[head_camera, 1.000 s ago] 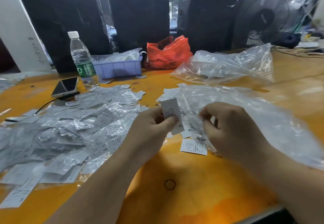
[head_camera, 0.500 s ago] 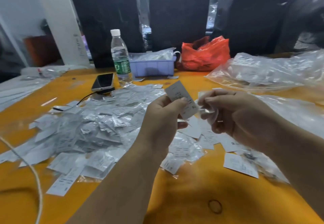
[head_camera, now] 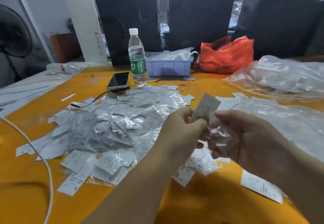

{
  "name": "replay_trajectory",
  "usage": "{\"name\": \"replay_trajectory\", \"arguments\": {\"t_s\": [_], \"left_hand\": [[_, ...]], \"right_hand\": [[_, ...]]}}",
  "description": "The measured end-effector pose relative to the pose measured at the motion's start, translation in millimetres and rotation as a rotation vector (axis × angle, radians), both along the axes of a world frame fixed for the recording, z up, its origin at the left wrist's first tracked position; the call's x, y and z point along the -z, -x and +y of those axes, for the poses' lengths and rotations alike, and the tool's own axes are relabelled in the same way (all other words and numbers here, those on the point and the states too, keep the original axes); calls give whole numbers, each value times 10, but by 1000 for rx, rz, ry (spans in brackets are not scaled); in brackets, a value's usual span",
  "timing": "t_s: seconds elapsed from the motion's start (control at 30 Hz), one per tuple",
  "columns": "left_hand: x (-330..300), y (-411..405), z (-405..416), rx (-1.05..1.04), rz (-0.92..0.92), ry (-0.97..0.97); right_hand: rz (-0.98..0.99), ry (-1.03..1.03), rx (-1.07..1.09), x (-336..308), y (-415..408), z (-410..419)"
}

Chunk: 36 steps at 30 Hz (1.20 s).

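While the left hand [head_camera: 182, 130] is pinching the light, bendy-looking label [head_camera: 206, 108] low down, the right hand [head_camera: 250, 141] is clutching a slippery-looking plastic bag [head_camera: 221, 135].

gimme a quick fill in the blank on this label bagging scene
Of left hand and right hand, the ___ one pinches the white label; the other holds a small clear bag.
The water bottle has a ___ cap.
The plastic bag beside the purple tray is ___.
Missing: left, white, red.
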<state>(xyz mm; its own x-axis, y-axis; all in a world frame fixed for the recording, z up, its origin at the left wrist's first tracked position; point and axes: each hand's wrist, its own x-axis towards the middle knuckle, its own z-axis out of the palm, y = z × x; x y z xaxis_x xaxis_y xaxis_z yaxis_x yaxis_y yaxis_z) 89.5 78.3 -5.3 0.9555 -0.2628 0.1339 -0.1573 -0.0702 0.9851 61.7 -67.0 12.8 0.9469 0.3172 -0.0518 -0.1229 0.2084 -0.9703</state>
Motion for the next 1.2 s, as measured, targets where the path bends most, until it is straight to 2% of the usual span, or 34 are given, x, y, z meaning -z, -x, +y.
{"name": "replay_trajectory", "arguments": {"t_s": [0.3,0.43,0.6,0.73,0.9,1.2], "left_hand": [[-31,74,0,-148,-301,-161],[-25,65,12,-176,-343,-208],[-77,57,23,-165,-161,-22],[-94,-5,31,-144,58,200],[-133,-40,67,-146,203,372],[-141,-32,85,-56,190,371]], "right_hand": [[-56,104,17,13,-25,-16],[-81,152,27,27,-12,-26],[-64,79,118,17,-11,-21],[-86,99,113,20,-2,-21],[-114,99,100,26,7,-11],[-113,68,59,19,10,-21]]}}
